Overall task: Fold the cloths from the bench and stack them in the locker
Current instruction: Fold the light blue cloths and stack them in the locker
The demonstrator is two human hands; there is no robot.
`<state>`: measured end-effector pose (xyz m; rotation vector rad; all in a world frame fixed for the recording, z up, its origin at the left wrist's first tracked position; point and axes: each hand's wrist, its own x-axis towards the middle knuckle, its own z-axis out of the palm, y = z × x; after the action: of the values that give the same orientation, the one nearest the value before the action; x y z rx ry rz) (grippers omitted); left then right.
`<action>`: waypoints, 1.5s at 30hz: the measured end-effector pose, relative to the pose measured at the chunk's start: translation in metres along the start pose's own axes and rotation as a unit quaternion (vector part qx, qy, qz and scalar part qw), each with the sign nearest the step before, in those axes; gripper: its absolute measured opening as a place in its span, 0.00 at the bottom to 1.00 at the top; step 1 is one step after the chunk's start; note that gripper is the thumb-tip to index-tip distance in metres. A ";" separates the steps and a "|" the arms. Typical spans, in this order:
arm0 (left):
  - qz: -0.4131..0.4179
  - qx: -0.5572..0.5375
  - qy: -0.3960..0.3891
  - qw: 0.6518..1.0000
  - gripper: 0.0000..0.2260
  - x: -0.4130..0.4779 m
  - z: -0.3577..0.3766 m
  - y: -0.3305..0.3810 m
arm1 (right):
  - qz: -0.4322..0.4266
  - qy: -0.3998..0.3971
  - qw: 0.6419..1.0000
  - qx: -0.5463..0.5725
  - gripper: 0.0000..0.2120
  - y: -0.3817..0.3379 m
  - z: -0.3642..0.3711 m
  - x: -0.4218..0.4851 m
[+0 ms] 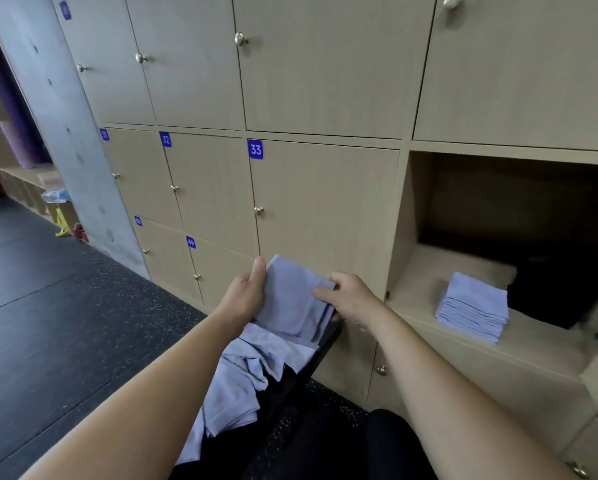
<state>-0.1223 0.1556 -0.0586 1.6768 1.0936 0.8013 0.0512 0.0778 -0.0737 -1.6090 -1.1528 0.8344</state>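
Both hands are holding one folded pale-blue cloth (290, 299) in front of locker door 33 (325, 202): left hand (245, 292) grips its left edge, thumb on top, and right hand (351, 299) pinches its right edge. Loose cloth pile (242, 375) lies on the black desk (325, 344) just below. Open locker (418, 271) at right holds a neat folded stack (472, 306) beside a black bundle (554, 292).

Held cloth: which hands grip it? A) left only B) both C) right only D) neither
B: the left hand grips the light blue cloth at its left edge, thumb on top, and the right hand pinches its right edge.
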 end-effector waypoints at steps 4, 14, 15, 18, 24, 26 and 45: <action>-0.004 0.034 -0.015 0.999 0.15 0.004 0.018 -0.002 | -0.017 0.039 0.999 -0.019 0.09 0.006 -0.012 -0.003; 0.024 0.020 0.044 0.999 0.15 0.001 0.059 -0.002 | -0.037 0.093 0.994 -0.033 0.09 0.032 -0.036 -0.011; 0.023 0.015 0.044 0.999 0.14 0.002 0.062 -0.003 | -0.029 0.092 0.995 -0.034 0.10 0.035 -0.038 -0.011; 0.048 0.035 0.049 0.997 0.14 0.004 0.068 -0.003 | -0.003 0.126 0.992 -0.032 0.12 0.042 -0.043 -0.008; 0.022 0.075 0.016 0.997 0.25 0.004 0.079 0.000 | 0.017 0.151 0.988 -0.004 0.12 0.041 -0.058 -0.010; -0.030 0.053 -0.008 0.998 0.27 0.008 0.083 -0.002 | 0.025 0.144 0.989 0.006 0.11 0.040 -0.065 -0.014; 0.105 0.043 -0.010 0.993 0.14 -0.013 0.177 0.028 | 0.200 0.135 0.969 0.061 0.12 0.063 -0.128 -0.074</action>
<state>0.0357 0.0763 -0.0924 1.8914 0.9587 0.8781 0.1614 -0.0374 -0.0930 -1.8148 -0.5812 0.8867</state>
